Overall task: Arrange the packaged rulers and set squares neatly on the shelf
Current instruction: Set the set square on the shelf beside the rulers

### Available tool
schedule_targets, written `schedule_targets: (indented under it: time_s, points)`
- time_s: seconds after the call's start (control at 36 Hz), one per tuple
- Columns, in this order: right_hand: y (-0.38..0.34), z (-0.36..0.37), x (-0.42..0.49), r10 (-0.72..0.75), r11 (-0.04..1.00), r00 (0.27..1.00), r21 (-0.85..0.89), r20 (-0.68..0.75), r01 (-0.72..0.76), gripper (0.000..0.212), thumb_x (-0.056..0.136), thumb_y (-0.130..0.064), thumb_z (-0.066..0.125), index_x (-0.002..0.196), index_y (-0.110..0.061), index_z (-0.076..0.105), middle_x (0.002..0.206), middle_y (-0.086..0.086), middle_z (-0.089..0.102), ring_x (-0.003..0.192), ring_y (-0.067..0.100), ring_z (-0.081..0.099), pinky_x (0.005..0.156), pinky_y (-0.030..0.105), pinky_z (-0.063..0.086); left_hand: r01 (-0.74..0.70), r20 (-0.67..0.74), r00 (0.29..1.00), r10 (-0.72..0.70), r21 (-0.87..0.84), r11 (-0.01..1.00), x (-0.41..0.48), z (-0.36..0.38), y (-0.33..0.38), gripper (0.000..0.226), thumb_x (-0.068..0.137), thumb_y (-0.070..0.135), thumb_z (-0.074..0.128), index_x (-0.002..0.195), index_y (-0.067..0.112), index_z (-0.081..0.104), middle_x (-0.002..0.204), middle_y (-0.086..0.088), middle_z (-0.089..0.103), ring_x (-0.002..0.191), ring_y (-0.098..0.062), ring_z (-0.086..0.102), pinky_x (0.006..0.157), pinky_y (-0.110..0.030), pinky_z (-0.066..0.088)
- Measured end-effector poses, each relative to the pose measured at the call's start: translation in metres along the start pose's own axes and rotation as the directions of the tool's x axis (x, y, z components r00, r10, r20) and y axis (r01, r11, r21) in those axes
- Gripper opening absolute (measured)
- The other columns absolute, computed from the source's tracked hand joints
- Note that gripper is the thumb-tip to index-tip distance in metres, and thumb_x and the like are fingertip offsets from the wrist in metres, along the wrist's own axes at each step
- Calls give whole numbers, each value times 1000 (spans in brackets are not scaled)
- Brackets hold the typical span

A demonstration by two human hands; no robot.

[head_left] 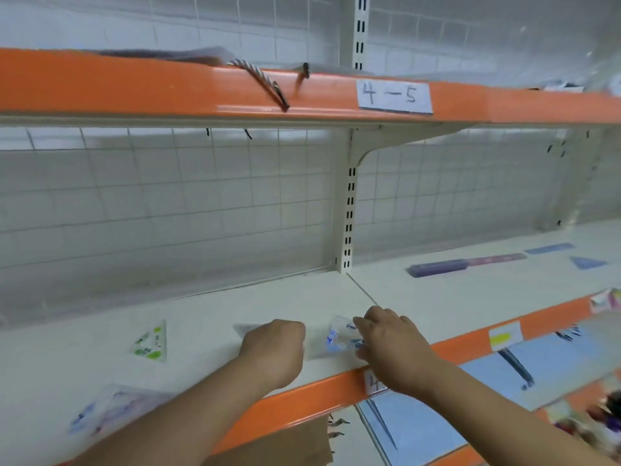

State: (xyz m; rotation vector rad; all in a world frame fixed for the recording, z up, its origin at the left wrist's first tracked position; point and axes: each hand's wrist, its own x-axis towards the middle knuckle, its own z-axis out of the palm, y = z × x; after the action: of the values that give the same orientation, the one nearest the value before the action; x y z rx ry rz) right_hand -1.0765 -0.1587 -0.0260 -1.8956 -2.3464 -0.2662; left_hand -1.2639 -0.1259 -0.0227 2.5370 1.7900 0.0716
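A clear packet with blue print (339, 339) lies on the white shelf (208, 317) near its orange front edge. My left hand (274, 351) rests with curled fingers on the packet's left end; what it holds is hidden. My right hand (391, 344) touches the packet's right end with bent fingers. A green-printed set square packet (151, 341) lies to the left. Another blue-printed packet (100, 412) sits at the front left. On the right shelf section lie a long purple ruler pack (467, 264), a blue ruler (549, 248) and a blue triangle (588, 263).
The upper orange shelf rail (168, 92) carries a label "4-5" (394, 96) and a striped cord (258, 82) hanging over it. A slotted upright post (350, 210) divides the wire-grid back. Below, blue sheets (537, 371) and a brown carton (289, 445) sit on lower levels.
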Motion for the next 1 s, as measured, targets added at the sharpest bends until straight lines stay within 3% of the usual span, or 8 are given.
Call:
schedule_targets:
  time_s: [0.31,0.44,0.61,1.0]
  points:
    - [148,-8,-61,104,993,994,-59,24,-102,28,94,-21,47,121,-16,48,120,5,46,110,26,46,81,33,32,-99,16,995,98,20,995,50,11,152,24,96,18,44,116,18,58,120,-5,60,108,-26,59,81,-30,45]
    - [215,-10,-89,119,992,992,-52,46,-116,33,98,-29,47,128,-16,46,123,5,45,113,26,45,89,33,35,-105,9,994,105,10,994,65,18,218,25,94,18,44,115,19,58,121,-6,59,109,-27,58,83,-31,45]
    - [280,-8,-117,144,989,987,-55,77,-140,29,97,-28,47,124,-16,47,122,5,46,114,26,44,85,33,31,-116,51,992,116,-8,993,83,28,286,26,91,12,47,113,17,59,118,-6,60,105,-27,59,78,-29,44]
    - [378,7,-109,188,982,979,-31,79,-186,36,98,-29,46,133,-19,44,126,3,45,117,24,43,90,31,34,-175,61,983,175,-5,985,156,33,368,25,92,10,46,111,18,59,116,-4,61,104,-25,59,73,-29,40]
